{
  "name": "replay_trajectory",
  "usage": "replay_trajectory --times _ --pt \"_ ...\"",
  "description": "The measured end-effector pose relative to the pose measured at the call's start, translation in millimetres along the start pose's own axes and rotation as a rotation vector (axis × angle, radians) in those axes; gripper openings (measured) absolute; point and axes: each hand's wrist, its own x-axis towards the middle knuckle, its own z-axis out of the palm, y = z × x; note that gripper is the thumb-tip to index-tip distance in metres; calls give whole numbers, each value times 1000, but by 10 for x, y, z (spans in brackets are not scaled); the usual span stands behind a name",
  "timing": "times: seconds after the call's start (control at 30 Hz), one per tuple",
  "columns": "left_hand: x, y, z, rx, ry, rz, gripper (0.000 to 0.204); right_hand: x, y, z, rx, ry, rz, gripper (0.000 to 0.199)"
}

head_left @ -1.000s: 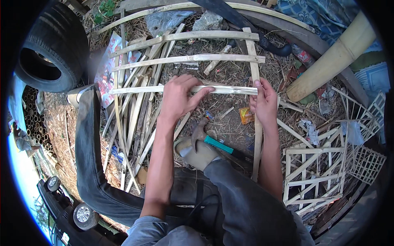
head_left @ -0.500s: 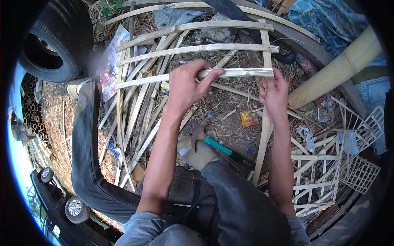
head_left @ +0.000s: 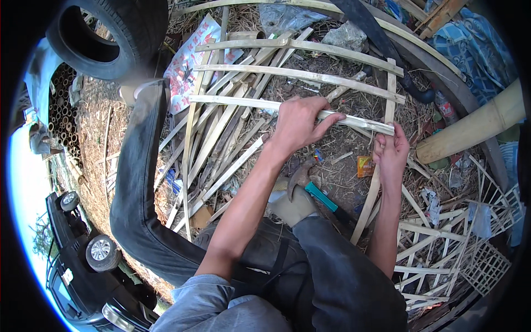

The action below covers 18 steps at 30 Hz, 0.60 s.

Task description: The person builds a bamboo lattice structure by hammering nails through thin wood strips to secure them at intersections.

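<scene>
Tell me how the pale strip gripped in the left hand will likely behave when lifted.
The pale strip is probably light for its length, being long and narrow. It seems fairly stiff, perhaps slightly springy: it spans the gap between side strips without visible sag. Its end near the right hand looks ridged, so it might splinter there.

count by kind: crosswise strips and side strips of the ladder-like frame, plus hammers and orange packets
Crosswise strips: 3
Side strips: 2
Hammer: 1
Orange packet: 1
Total: 7
</scene>
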Motion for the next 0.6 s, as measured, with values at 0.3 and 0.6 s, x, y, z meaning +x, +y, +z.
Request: replay_trajectory --times 0.3,0.6 --pt "8 -95 -91 23 31 -51 35 -89 144 98 16 -59 3 20" --pt "-57 -132 145 58 12 -8 36 -104 353 53 -153 -2 -173 47"
